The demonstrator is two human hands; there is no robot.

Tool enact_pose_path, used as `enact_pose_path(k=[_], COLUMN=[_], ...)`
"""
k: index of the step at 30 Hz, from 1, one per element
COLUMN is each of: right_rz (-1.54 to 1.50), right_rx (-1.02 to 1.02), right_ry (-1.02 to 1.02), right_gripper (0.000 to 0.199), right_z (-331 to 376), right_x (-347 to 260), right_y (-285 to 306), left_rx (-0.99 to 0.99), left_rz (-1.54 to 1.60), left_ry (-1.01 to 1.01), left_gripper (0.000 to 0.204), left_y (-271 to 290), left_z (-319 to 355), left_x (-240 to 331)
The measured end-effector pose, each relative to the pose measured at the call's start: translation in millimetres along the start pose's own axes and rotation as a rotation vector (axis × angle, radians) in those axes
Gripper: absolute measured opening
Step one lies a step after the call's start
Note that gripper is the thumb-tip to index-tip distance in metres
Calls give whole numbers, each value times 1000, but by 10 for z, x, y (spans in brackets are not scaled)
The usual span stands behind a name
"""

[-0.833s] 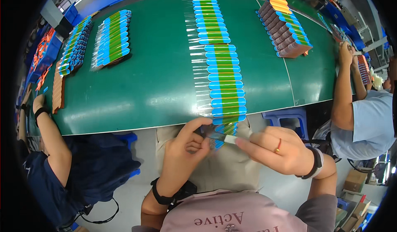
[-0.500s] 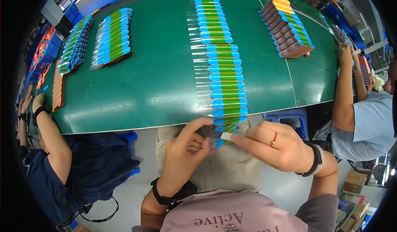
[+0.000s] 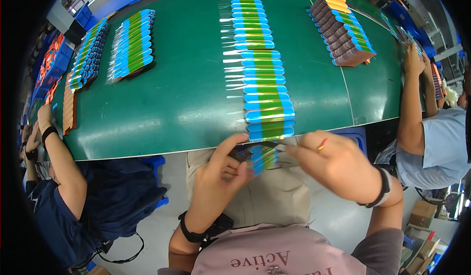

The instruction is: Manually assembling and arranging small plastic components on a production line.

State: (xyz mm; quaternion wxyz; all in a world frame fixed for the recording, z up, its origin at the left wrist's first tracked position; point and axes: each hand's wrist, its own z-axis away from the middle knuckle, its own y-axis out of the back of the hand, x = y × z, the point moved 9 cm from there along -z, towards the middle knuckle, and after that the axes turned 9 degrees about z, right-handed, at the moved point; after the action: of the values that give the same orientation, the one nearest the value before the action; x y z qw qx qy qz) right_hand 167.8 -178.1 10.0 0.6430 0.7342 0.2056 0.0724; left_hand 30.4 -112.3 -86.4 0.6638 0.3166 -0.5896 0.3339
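Observation:
A long row of blue-and-green round-ended pieces in clear film runs down the table toward me, and its near end hangs over the edge. My left hand is closed on the left side of the hanging pieces, its index finger up at the table edge. My right hand, slightly blurred, pinches a thin, flat, dark blade-like tool. The tool lies across the row at the table edge, between the hanging pieces and those on top. The right fingertips are partly smeared by motion.
Stacks of similar pieces stand on the green table: a tall stack at right, bundles at left. Co-workers' arms reach in at left and right. A blue bin holds orange pieces.
My right hand has moved up toward the table edge, bringing the flat tool across the row there. My left hand stays nearly in place. The hanging pieces have shifted slightly.

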Motion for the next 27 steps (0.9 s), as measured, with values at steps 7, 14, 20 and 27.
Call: enact_pose_path(k=[7, 14, 20, 27], right_rz=[-572, -191, -463, -399], right_rx=[274, 265, 319, 335], right_ry=[-418, -247, -315, -266], right_gripper=[13, 20, 19, 16], right_z=[32, -86, 70, 56], right_x=[577, 645, 873, 833], right_y=[2, -167, -274, -211], left_rx=[-115, -459, -193, 105], left_rz=[-106, -386, -309, -434], left_ry=[-33, -347, -406, -646], left_gripper=[47, 58, 18, 17], left_y=[-44, -137, 856, 2239], left_z=[-16, 266, 15, -1334], left_x=[99, 304, 999, 1804])
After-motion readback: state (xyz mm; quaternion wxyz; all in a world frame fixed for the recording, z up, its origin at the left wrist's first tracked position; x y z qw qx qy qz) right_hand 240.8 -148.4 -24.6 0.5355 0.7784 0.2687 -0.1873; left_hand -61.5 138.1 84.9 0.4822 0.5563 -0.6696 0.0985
